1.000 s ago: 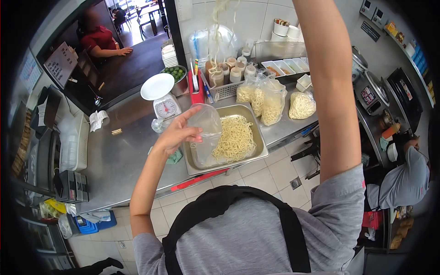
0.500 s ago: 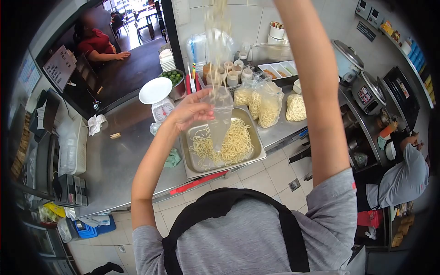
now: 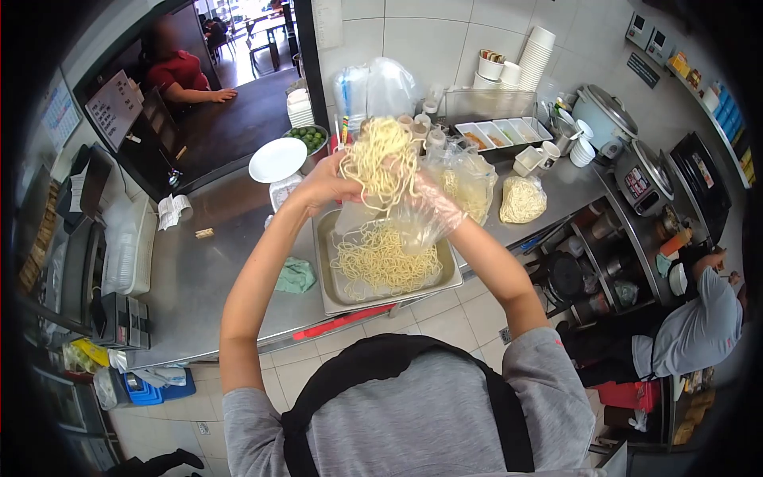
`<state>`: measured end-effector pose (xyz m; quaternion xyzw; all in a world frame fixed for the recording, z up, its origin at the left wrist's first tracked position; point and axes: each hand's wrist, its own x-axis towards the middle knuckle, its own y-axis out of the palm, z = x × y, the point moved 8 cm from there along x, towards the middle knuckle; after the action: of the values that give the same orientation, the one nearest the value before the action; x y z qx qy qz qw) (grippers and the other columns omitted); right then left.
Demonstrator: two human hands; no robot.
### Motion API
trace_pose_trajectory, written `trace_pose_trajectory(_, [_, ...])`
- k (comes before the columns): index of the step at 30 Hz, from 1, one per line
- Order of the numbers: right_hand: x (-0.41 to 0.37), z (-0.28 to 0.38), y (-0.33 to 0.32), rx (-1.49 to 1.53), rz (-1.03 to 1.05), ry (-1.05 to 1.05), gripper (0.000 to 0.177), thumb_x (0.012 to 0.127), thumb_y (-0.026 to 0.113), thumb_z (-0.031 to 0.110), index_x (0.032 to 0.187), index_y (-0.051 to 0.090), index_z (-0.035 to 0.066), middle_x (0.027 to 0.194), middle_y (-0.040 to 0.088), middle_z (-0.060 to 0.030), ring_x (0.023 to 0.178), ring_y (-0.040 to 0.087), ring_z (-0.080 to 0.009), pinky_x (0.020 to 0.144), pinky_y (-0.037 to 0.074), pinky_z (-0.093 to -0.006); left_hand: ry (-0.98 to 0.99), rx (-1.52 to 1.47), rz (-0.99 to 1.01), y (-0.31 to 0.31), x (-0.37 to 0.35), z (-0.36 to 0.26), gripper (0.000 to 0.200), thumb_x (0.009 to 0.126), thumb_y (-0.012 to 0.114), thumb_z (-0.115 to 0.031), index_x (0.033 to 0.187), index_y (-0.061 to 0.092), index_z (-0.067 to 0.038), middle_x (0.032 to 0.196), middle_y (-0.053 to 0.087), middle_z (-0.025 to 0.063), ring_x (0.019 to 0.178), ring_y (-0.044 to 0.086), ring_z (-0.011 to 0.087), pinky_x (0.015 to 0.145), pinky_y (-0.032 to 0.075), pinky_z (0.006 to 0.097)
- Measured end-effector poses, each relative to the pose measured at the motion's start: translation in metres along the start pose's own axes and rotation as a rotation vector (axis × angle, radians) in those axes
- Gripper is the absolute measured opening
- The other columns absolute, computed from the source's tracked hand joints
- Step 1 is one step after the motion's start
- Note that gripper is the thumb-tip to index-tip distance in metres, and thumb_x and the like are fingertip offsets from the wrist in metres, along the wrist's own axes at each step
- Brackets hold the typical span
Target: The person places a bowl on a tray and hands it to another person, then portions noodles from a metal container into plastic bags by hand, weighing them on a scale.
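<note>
A clump of yellow noodles (image 3: 381, 159) hangs above the metal tray (image 3: 324, 278). My right hand (image 3: 435, 200), in a clear plastic glove, is closed on the clump from the right. On the other side, my left hand (image 3: 327, 189) is bare and pinches a clear plastic bag (image 3: 354, 219) just under the clump; noodles hide part of its fingers. More loose noodles (image 3: 389, 258) lie spread in the tray. Behind my right hand stand filled clear bags of noodles (image 3: 469, 187).
A white-topped scale (image 3: 278, 160) and a bowl of green limes (image 3: 308, 137) stand at the back left. A green cloth (image 3: 296, 275) lies left of the tray. One more noodle bag (image 3: 523, 199) sits rightward. A co-worker (image 3: 687, 318) is at the far right; another person (image 3: 179, 79) leans at the hatch.
My right hand has come down from high above, bringing the noodles from a long hanging stretch to a bunched clump at the bag. My left hand has shifted slightly left.
</note>
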<state>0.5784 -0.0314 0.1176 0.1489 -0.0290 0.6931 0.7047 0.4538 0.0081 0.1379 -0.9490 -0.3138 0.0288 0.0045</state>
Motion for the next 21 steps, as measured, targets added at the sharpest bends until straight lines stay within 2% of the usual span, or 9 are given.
trace_pose_trajectory(1, [0.0,-0.009,0.001,0.028,-0.003,0.113,0.042,0.081,0.068,0.026,0.113,0.056,0.002,0.104,0.062,-0.0094,0.092,0.06,-0.0164,0.075,0.051,-0.0289,-0.017,0.034,0.014,-0.002,0.003,0.008,0.061,0.066,0.067,0.002,0.123,0.046,-0.001,0.098,0.062,0.0054,0.08,0.063,0.0118,0.068,0.056,0.0274])
trace_pose_trajectory(5, [0.003,0.001,0.019,-0.855,0.284,-0.177,0.042,0.076,0.068,0.026,0.11,0.059,0.003,0.103,0.063,-0.0132,0.087,0.058,-0.022,0.078,0.046,-0.0338,0.029,0.204,0.004,0.006,0.008,0.023,0.067,0.059,0.065,0.007,0.123,0.045,0.0,0.096,0.06,0.0055,0.076,0.061,0.0122,0.061,0.054,0.0266])
trace_pose_trajectory(6, [0.01,-0.013,0.022,-0.938,0.372,-0.078,0.043,0.074,0.069,0.028,0.109,0.06,0.005,0.102,0.063,-0.0132,0.086,0.058,-0.023,0.079,0.046,-0.0337,0.074,0.214,-0.005,0.008,0.007,0.022,0.069,0.059,0.065,0.008,0.124,0.043,0.0,0.098,0.058,0.0072,0.076,0.06,0.013,0.059,0.054,0.0269])
trace_pose_trajectory(8, [0.019,-0.034,0.034,-1.093,0.542,0.127,0.046,0.071,0.071,0.032,0.108,0.061,0.008,0.1,0.064,-0.0133,0.086,0.058,-0.0251,0.08,0.045,-0.0335,0.162,0.236,-0.016,0.015,0.004,0.016,0.073,0.058,0.063,0.009,0.126,0.038,0.001,0.101,0.054,0.0105,0.075,0.059,0.0145,0.056,0.054,0.0277])
trace_pose_trajectory(9, [0.014,-0.039,0.024,-1.101,0.454,0.259,0.048,0.069,0.072,0.036,0.107,0.061,0.009,0.099,0.065,-0.0137,0.086,0.058,-0.025,0.079,0.046,-0.0334,0.109,0.251,-0.04,0.016,0.002,0.019,0.076,0.058,0.064,0.009,0.128,0.036,0.001,0.104,0.052,0.0109,0.075,0.057,0.0136,0.054,0.053,0.027])
trace_pose_trajectory(12, [0.027,-0.088,0.019,-1.03,0.59,0.174,0.05,0.067,0.071,0.042,0.104,0.063,0.01,0.097,0.066,-0.0123,0.085,0.06,-0.0228,0.078,0.046,-0.0335,0.049,0.229,0.019,0.018,-0.002,0.03,0.08,0.058,0.061,0.011,0.132,0.035,-0.001,0.097,0.056,0.0098,0.067,0.058,0.0135,0.056,0.051,0.0258])
trace_pose_trajectory(15, [0.048,-0.14,0.005,-1.241,0.755,0.188,0.045,0.069,0.071,0.038,0.104,0.064,0.01,0.096,0.067,-0.0095,0.082,0.06,-0.0208,0.075,0.046,-0.033,0.025,0.185,0.023,0.016,-0.003,0.048,0.079,0.061,0.059,0.011,0.135,0.034,-0.003,0.096,0.056,0.008,0.064,0.057,0.012,0.055,0.051,0.0242])
trace_pose_trajectory(18, [0.028,-0.026,0.048,-1.071,0.861,0.083,0.039,0.068,0.072,0.031,0.1,0.065,0.011,0.091,0.068,-0.0096,0.078,0.061,-0.0225,0.071,0.047,-0.0338,-0.055,0.125,0.031,0.01,-0.011,0.042,0.073,0.067,0.059,0.009,0.134,0.036,-0.004,0.093,0.058,0.0053,0.063,0.057,0.0092,0.055,0.051,0.0224])
trace_pose_trajectory(21, [0.026,0.021,0.045,-1.259,0.713,0.113,0.036,0.069,0.069,0.022,0.102,0.063,0.007,0.094,0.066,-0.0125,0.083,0.062,-0.0243,0.074,0.047,-0.0334,-0.088,0.07,0.069,-0.003,-0.007,0.046,0.07,0.07,0.06,0.006,0.135,0.037,-0.007,0.092,0.06,0.0035,0.062,0.057,0.0071,0.056,0.051,0.0209])
